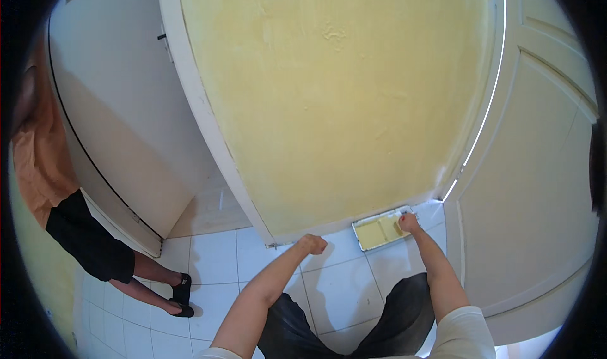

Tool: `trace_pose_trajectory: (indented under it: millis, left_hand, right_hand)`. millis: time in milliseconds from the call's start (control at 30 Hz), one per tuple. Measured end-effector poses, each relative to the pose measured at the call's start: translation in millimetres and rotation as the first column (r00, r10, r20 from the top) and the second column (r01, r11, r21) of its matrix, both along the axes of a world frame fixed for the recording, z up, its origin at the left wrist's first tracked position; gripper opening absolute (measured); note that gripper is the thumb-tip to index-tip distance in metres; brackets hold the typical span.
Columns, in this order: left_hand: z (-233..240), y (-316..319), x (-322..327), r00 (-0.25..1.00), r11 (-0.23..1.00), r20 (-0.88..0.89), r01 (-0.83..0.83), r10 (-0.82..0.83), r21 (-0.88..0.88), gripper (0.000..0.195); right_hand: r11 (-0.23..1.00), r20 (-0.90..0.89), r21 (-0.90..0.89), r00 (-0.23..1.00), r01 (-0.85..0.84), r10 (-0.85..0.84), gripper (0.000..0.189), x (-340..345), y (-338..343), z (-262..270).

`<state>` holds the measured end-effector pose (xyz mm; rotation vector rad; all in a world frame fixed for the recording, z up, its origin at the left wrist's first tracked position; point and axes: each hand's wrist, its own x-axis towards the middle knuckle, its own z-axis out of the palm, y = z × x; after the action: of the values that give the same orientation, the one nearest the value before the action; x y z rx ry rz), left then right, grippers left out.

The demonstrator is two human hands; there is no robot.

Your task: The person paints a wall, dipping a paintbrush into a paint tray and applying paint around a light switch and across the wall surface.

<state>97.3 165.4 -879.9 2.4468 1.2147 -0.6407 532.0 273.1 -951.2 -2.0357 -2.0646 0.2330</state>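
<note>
My right hand [409, 222] is closed around the handle of a paint brush or small roller, whose yellow-coated end [397, 227] rests over the right part of a paint tray. The rectangular tray [359, 240] holds yellow paint and lies on the tiled floor against the foot of the wall. My left hand [315, 244] hangs above the floor to the left of the tray, its fingers curled; whether anything is in it cannot be seen. In front of me rises a yellow-painted wall [341, 108] with a few rough, blistered patches.
At the far left a person [90, 235] in an orange top, black shorts and black slippers stands beside a white door [118, 103]. A white door frame [208, 117] borders the wall on the left. A panelled white door [526, 169] stands close on the right. White tiles [339, 292] cover the floor.
</note>
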Motion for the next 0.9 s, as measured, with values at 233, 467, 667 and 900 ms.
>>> trace_pose_trajectory:
  millis: [233, 467, 667, 900]
  left_hand:
    - [-7.9, -9.8, -21.9, 0.998, 0.999, -0.052, -0.024, 0.021, -0.044, 0.023]
    - [3.7, -11.7, -13.1, 0.999, 1.0, -0.016, -0.029, 0.029, -0.003, 0.026]
    - [3.9, -14.7, -14.1, 0.998, 0.999, -0.027, -0.052, 0.052, -0.004, 0.025]
    - [-5.5, -11.8, -18.5, 0.997, 0.998, -0.049, -0.057, 0.056, -0.017, 0.025]
  right_hand:
    - [0.985, -0.154, 0.143, 0.981, -0.099, 0.121, 0.018, -43.0, -11.0, 13.9]
    - [0.989, -0.168, 0.145, 0.984, -0.036, 0.061, 0.021, -31.9, 0.4, 1.0]
    - [0.993, -0.146, 0.111, 0.987, -0.044, 0.061, 0.023, -38.0, -2.5, 6.0]
    - [0.996, -0.134, 0.06, 0.988, -0.066, 0.074, 0.022, -47.0, -11.8, 18.9]
